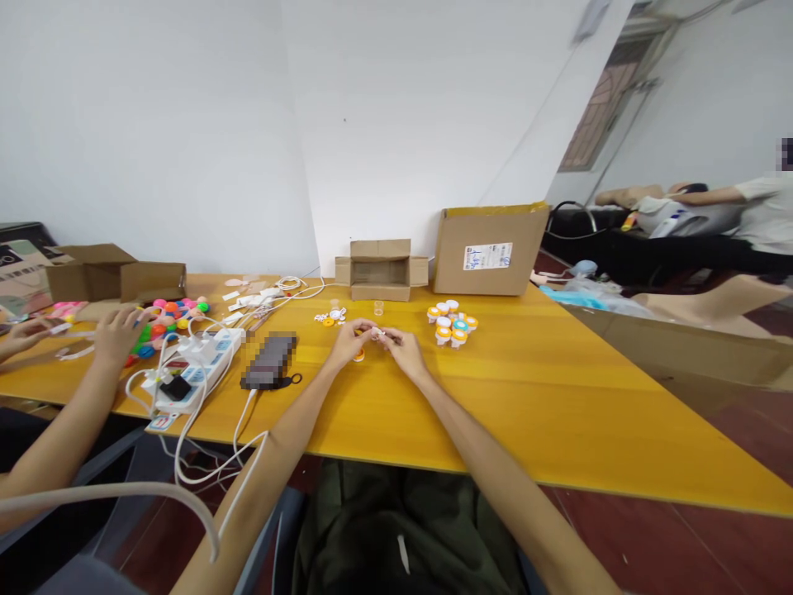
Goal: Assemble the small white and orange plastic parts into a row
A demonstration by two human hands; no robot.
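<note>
My left hand (pixel 349 343) and my right hand (pixel 401 347) meet over the yellow table (pixel 557 397), fingers pinched together on a small pale object (pixel 375 334) that is too small to name. A small orange piece (pixel 359 355) lies under my left hand. To the right stands a cluster of small orange, white and teal capped containers (pixel 451 321). A tiny clear cup (pixel 378 308) and some small white and orange parts (pixel 331 316) lie just beyond my hands.
A small open cardboard box (pixel 381 270) and a larger box (pixel 489 250) stand against the wall. A white power strip (pixel 198 368) with cables and a dark blurred device (pixel 269 359) lie left. A co-worker's hand (pixel 117 335) rests by colourful balls (pixel 170 318). Another person (pixel 712 207) is at far right.
</note>
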